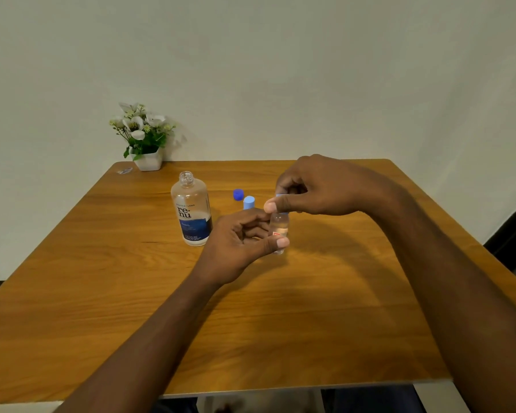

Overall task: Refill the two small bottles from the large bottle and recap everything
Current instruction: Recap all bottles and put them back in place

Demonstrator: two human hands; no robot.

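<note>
Fingers [251,217] of left hand [239,239] clamping small bottle [279,227], right hand [319,186] fingers pinching its cap [279,195], large bottle [192,210] standing uncapped at 9 o'clock.

Wooden table [310,308], few items.
Uncapped bottle [191,210], blue cap [238,194], small bottle [248,202] mid-table; flower pot [148,160] far-left corner.

The uncapped large bottle [191,208] stands upright, a blue cap [238,194] and capped small bottle [248,202] beside the held small bottle [279,229].
</note>
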